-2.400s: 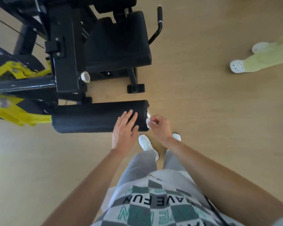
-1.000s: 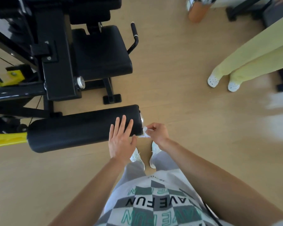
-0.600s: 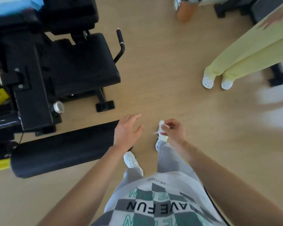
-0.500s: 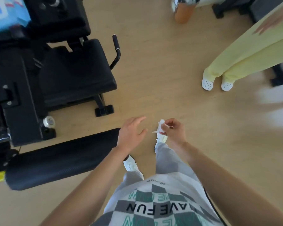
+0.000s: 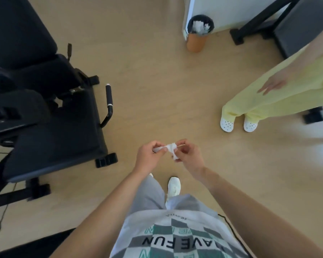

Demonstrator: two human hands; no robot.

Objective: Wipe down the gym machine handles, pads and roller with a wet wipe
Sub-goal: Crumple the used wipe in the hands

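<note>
Both hands, left hand (image 5: 147, 155) and right hand (image 5: 188, 155), are pinching the crumpled wet wipe (image 5: 171, 148) between them (roller (image 5: 35, 246) sitting low-left).

The tan floor (image 5: 157, 90) bears the black gym machine (image 5: 54, 127), an orange bin (image 5: 196, 41) and white clogs (image 5: 227, 124).

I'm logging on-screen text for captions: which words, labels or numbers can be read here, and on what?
"AVE FUN": dark letters, upside down to the camera, on the white, grey and teal checked shirt.
Small dark print near its hem: too small to read.
Teal lettering lower down: cut off, unreadable.
On the black gym machine and orange waste bin: none.
</note>
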